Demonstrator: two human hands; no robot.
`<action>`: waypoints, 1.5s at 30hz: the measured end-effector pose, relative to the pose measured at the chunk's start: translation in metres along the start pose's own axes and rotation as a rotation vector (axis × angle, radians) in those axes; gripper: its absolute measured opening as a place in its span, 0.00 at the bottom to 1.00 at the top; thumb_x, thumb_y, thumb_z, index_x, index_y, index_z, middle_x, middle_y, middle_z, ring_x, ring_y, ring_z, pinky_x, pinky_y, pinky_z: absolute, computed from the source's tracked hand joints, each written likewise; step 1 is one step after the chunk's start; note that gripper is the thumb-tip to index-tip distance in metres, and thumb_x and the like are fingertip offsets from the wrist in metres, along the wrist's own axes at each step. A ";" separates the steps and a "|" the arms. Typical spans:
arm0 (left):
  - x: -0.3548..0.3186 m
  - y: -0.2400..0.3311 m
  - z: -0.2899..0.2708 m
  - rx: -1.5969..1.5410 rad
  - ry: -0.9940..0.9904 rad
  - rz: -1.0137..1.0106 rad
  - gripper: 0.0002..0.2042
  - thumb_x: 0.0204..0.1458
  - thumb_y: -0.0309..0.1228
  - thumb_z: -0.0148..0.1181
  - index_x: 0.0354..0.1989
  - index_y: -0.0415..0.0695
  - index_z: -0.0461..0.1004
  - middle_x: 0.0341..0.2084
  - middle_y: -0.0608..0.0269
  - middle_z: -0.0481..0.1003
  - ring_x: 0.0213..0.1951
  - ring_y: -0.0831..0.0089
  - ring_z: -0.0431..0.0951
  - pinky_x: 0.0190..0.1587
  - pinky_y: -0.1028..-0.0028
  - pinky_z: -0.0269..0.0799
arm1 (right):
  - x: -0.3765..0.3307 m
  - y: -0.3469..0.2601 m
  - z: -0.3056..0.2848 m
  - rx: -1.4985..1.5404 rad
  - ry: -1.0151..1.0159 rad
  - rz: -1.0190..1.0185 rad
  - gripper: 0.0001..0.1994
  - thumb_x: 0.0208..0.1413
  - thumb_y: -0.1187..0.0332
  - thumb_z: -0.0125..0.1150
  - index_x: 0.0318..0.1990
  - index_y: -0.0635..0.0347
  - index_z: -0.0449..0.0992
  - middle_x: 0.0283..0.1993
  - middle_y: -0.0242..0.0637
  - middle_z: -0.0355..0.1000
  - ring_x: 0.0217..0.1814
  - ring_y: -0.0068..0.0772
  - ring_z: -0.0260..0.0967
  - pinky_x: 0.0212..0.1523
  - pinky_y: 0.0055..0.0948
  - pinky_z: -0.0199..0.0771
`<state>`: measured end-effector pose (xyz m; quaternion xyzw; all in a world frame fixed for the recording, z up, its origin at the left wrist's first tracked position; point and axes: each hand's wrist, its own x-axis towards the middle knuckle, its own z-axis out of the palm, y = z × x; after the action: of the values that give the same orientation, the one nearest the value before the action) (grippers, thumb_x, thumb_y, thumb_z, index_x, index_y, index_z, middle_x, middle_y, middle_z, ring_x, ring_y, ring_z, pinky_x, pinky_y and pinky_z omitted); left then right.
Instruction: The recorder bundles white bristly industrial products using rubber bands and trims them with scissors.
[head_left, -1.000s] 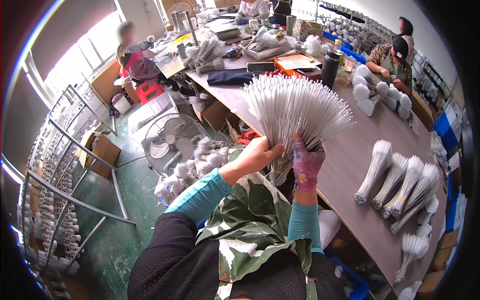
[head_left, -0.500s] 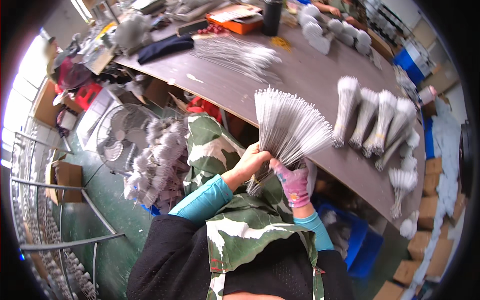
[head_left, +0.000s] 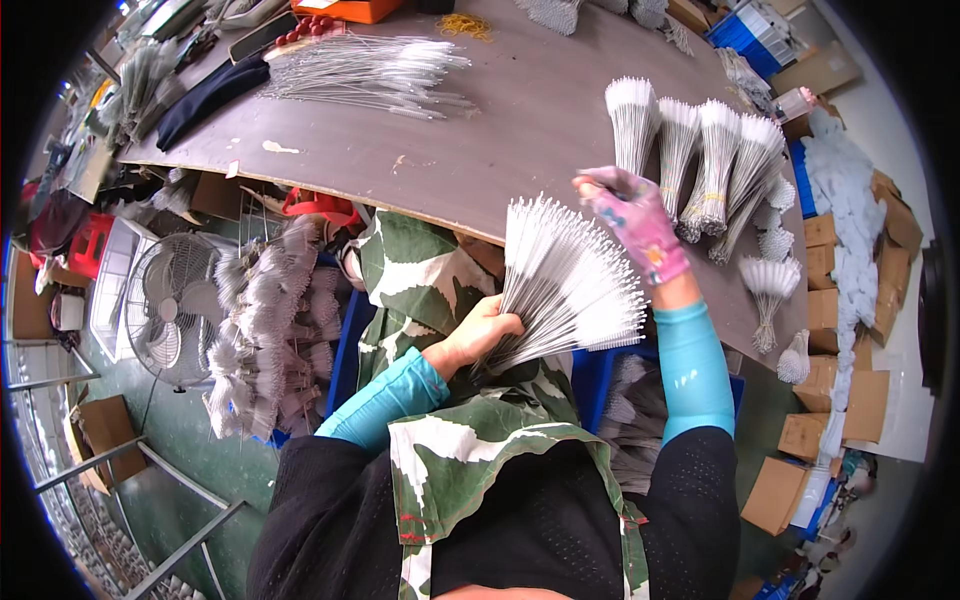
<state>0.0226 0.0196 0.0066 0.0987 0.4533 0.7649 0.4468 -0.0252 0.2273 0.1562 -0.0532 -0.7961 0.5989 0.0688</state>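
Note:
A fanned bundle of thin wire brushes (head_left: 570, 275) with white bristle tips spreads out in front of my body. My bare left hand (head_left: 482, 332) is closed round the lower wire stems of this bundle, with the thumb across them. My right hand (head_left: 635, 220), in a pink patterned glove with fingertips exposed, is raised just above and beyond the bundle's right side, over the table edge. Its fingers are bent together, and anything small between them cannot be made out. Nearest beyond it stand several tied bundles of the same brushes (head_left: 718, 165) on the table.
Loose wire brushes (head_left: 375, 75) lie across the brown table (head_left: 500, 130), beside a dark cloth (head_left: 212, 100) and yellow rubber bands (head_left: 460, 27). A fan (head_left: 170, 310) stands on the floor at left, near hanging brush bunches (head_left: 270, 330). Cardboard boxes (head_left: 775, 495) line the right.
My right hand has left the stems and lifted up to the right of the fan of brushes. My left hand keeps its hold. The view has shifted.

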 end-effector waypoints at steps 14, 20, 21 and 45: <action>0.011 -0.002 -0.001 0.027 0.163 0.102 0.18 0.42 0.20 0.48 0.45 0.34 0.69 0.35 0.65 0.74 0.37 0.79 0.70 0.43 0.78 0.66 | 0.050 0.014 0.013 -0.090 -0.457 0.219 0.07 0.52 0.72 0.59 0.38 0.65 0.77 0.36 0.33 0.75 0.39 0.19 0.70 0.43 0.20 0.69; 0.019 -0.007 -0.011 -0.078 0.121 -0.032 0.17 0.40 0.21 0.49 0.43 0.34 0.70 0.33 0.65 0.74 0.35 0.78 0.70 0.41 0.78 0.66 | 0.064 0.025 0.020 -0.144 -0.449 0.237 0.08 0.52 0.72 0.59 0.39 0.65 0.76 0.37 0.32 0.74 0.40 0.19 0.69 0.44 0.19 0.67; 0.019 -0.008 -0.011 -0.102 0.125 -0.042 0.17 0.40 0.21 0.49 0.42 0.35 0.70 0.33 0.65 0.74 0.34 0.78 0.70 0.40 0.78 0.66 | 0.066 0.027 0.021 -0.110 -0.440 0.254 0.08 0.52 0.71 0.59 0.39 0.65 0.76 0.36 0.32 0.74 0.40 0.19 0.69 0.44 0.19 0.67; 0.013 -0.011 -0.014 0.017 0.204 0.000 0.17 0.41 0.23 0.53 0.43 0.33 0.70 0.35 0.63 0.75 0.36 0.77 0.72 0.44 0.77 0.67 | 0.137 -0.070 -0.052 -0.479 0.676 -0.360 0.12 0.59 0.64 0.52 0.28 0.64 0.72 0.20 0.29 0.67 0.19 0.21 0.62 0.20 0.24 0.62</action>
<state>0.0136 0.0231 -0.0134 0.0241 0.5029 0.7670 0.3977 -0.1511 0.2799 0.2436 -0.1208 -0.8417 0.3251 0.4139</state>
